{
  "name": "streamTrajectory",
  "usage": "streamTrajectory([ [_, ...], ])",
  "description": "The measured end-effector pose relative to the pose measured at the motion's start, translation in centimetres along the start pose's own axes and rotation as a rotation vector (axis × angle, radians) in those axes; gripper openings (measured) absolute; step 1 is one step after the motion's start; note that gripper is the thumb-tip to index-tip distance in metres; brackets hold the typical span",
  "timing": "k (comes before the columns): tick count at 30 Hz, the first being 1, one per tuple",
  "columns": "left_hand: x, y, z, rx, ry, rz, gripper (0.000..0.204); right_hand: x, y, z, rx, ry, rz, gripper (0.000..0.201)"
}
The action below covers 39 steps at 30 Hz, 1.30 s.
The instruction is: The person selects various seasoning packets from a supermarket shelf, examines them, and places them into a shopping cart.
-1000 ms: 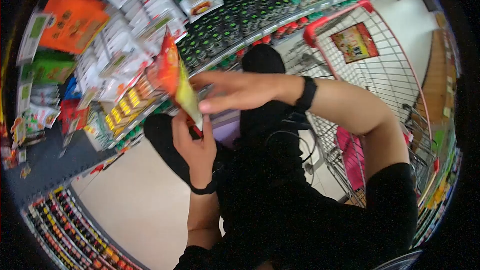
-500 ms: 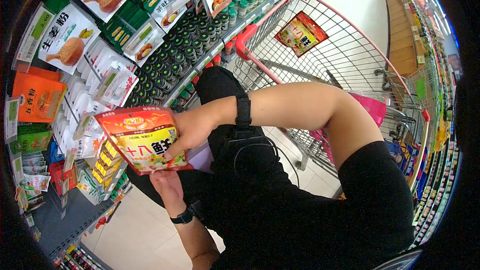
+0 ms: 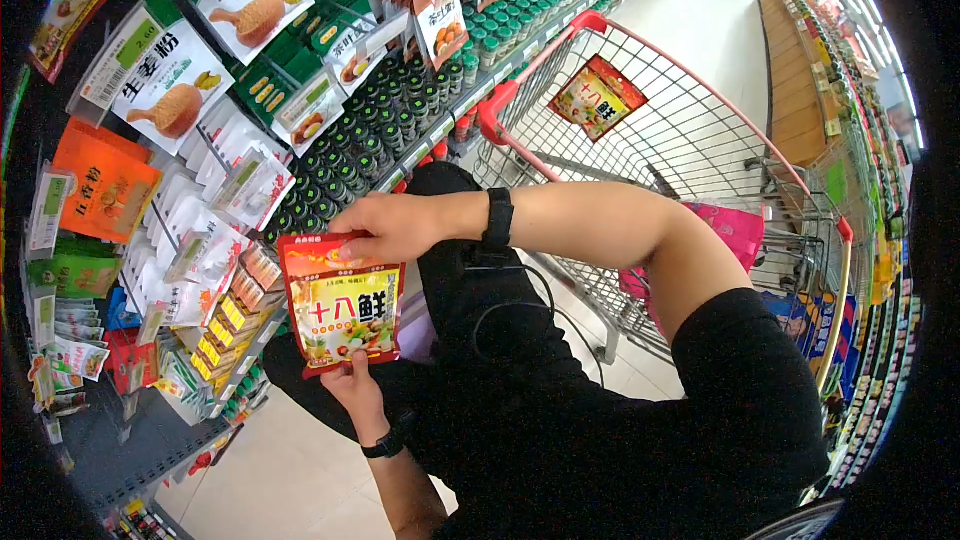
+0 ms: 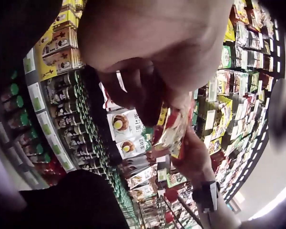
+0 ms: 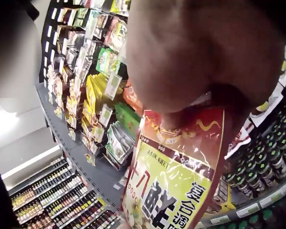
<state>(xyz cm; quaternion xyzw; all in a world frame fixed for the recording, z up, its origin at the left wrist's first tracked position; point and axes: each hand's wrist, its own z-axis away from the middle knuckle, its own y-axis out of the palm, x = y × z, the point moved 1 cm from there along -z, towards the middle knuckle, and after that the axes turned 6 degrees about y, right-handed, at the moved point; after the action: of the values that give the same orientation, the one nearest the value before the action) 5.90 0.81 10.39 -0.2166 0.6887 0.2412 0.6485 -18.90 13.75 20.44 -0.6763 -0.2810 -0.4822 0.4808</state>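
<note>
A red and yellow seasoning packet (image 3: pixel 345 305) is held up in front of the lap, its printed front facing the head camera. My right hand (image 3: pixel 398 225) grips its top edge, with fingers lying over the red band. At the bottom edge, my left hand (image 3: pixel 357 395) pinches the packet with the thumb on the front. The right wrist view has the packet (image 5: pixel 171 167) hanging below the right hand (image 5: pixel 195 62). In the left wrist view the packet (image 4: pixel 174 126) is mostly hidden behind the left hand (image 4: pixel 157 43); the right hand (image 4: pixel 193 155) shows beyond it.
Shelves on the left hold white ginger powder packets (image 3: pixel 170 90), an orange packet (image 3: pixel 105 180) and rows of small dark jars (image 3: pixel 370 135). A wire shopping cart (image 3: pixel 690 130) stands at the right, with a similar packet (image 3: pixel 598 98) on it and a pink item (image 3: pixel 730 230) near its lower part.
The packet has turned from edge-on, through a tilt, to face the head camera. My right hand has shifted from its side to its top edge; the left stays at the bottom.
</note>
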Motion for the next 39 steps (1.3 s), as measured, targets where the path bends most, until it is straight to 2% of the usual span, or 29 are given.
streamTrajectory([
  [1,0.8,-0.2,0.0,-0.013,-0.010,0.005,0.032,0.8,-0.2,0.1,-0.006,-0.043,0.034,0.017],
  [4,0.9,0.3,-0.3,0.007,0.133,0.044,0.036,5.0,-1.5,0.7,-0.030,-0.142,0.116,0.018],
  [5,2.1,-0.6,-0.6,0.067,0.110,0.032,0.038,7.1,-2.5,1.3,-0.048,-0.160,0.131,0.019],
  [6,1.3,-0.5,-0.8,0.080,0.084,0.089,0.035,9.1,-3.5,1.8,-0.069,-0.178,0.142,0.020],
  [8,-1.2,0.6,-1.6,0.110,0.028,0.200,0.031,11.9,-7.1,2.9,-0.214,-0.243,0.417,0.020],
  [9,-1.4,0.9,-1.7,0.046,0.012,0.158,0.025,13.7,-8.7,3.7,-0.311,-0.232,0.511,0.019],
  [12,0.5,-1.0,-1.9,0.041,0.041,0.057,0.021,17.7,-13.4,7.5,-0.554,-0.136,0.841,0.018],
  [14,1.3,-1.8,-1.9,-0.021,0.013,0.082,0.017,18.9,-15.8,9.8,-0.770,-0.200,0.962,0.019],
  [16,2.4,-2.7,-2.1,-0.087,-0.024,0.111,0.016,21.4,-16.9,11.8,-0.828,0.123,0.993,0.014],
  [18,3.4,-3.1,-2.4,-0.110,-0.048,0.212,0.015,19.2,-20.0,15.1,-0.897,0.146,1.184,0.022],
  [20,3.8,-3.3,-2.8,-0.119,-0.074,0.245,0.015,16.5,-23.0,18.3,-0.804,0.361,1.159,0.025],
  [25,5.0,-3.0,-3.3,-0.048,-0.117,0.175,0.017,5.9,-28.6,26.6,-0.753,0.697,0.835,0.026],
  [26,5.4,-3.1,-3.4,-0.066,-0.165,0.187,0.017,3.6,-28.6,27.6,-0.743,0.751,0.727,0.025],
  [28,6.0,-3.1,-3.8,-0.102,-0.259,0.214,0.017,0.6,-27.3,28.0,-0.718,0.795,0.757,0.025],
  [30,6.7,-3.5,-4.1,-0.089,-0.273,0.266,0.016,-1.9,-26.6,28.1,-0.542,0.880,0.900,0.028],
  [31,6.8,-3.5,-4.2,-0.089,-0.278,0.271,0.016,-4.0,-25.9,28.2,-0.590,0.907,0.962,0.026],
  [32,6.8,-3.4,-4.3,-0.090,-0.282,0.279,0.015,-5.4,-26.0,28.5,-0.523,0.968,0.925,0.024],
  [34,6.7,-3.4,-4.2,-0.077,-0.273,0.272,0.014,-9.9,-26.0,29.8,-0.644,0.939,0.882,0.023],
  [35,6.6,-3.4,-4.1,-0.073,-0.270,0.268,0.014,-11.8,-26.1,30.3,-0.631,0.967,0.919,0.025],
  [37,6.7,-3.5,-3.9,-0.097,-0.264,0.256,0.014,-13.4,-26.1,30.1,-0.599,1.008,0.958,0.030],
  [39,6.8,-3.7,-3.7,-0.127,-0.265,0.256,0.013,-14.2,-25.9,30.0,-0.697,1.073,0.884,0.032],
])
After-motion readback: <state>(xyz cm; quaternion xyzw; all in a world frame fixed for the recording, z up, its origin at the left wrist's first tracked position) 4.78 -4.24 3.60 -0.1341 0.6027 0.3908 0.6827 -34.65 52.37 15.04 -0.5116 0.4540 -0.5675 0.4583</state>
